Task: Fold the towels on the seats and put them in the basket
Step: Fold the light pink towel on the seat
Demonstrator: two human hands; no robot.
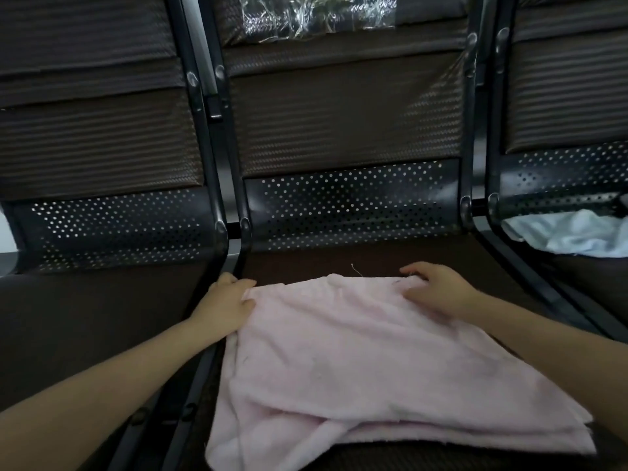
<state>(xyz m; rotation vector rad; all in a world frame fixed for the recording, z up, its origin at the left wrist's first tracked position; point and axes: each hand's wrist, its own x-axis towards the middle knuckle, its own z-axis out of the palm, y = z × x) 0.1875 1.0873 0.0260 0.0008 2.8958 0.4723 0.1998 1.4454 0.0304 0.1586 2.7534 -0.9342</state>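
A pale pink towel (356,362) lies spread over the middle seat (306,263), doubled over, with its lower layers bunched at the near edge. My left hand (226,300) pinches the towel's far left corner between thumb and fingers. My right hand (438,287) grips the far right corner, fingers curled over the edge. A white towel (571,234) lies crumpled on the seat to the right. No basket is in view.
Three dark padded seats stand in a row, with black metal frame bars (234,212) between them and perforated metal panels (350,205) under the backrests. Clear plastic wrap (316,15) clings to the middle backrest. The left seat (102,321) holds nothing.
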